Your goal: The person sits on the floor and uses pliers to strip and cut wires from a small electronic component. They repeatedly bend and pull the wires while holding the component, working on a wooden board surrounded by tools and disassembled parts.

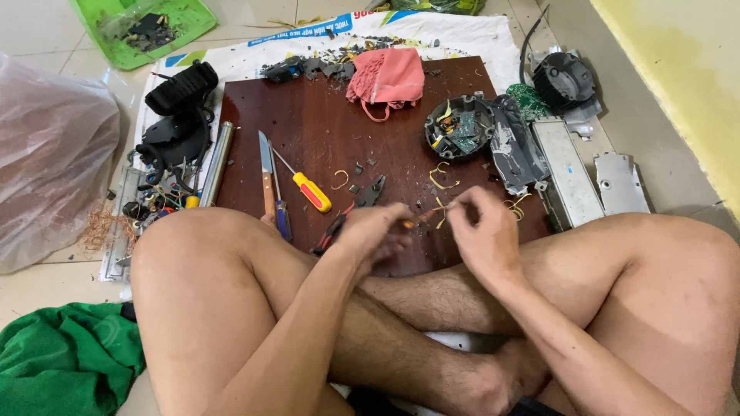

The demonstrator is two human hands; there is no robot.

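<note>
1. Wire [428, 216], thin, yellow-orange, was stretched between both hands, over the near edge of a dark wood board [324, 131].
2. L hand [375, 235] was clenched on one wire end; R hand [484, 231] pinched the other end w/ fingertips.
3. Pliers [351, 212], red-handled, lay on the board just beside the L hand.
4. Yellow screwdriver [308, 189], knife [266, 173] & a blue tool lay left of the pliers.
5. Round black part [459, 127] w/ green circuit bits sat past the R hand; pink cloth [388, 77] lay at the board's far edge.
6. Person sat cross-legged on a tiled floor; metal cases [570, 173] were to the right.
</note>
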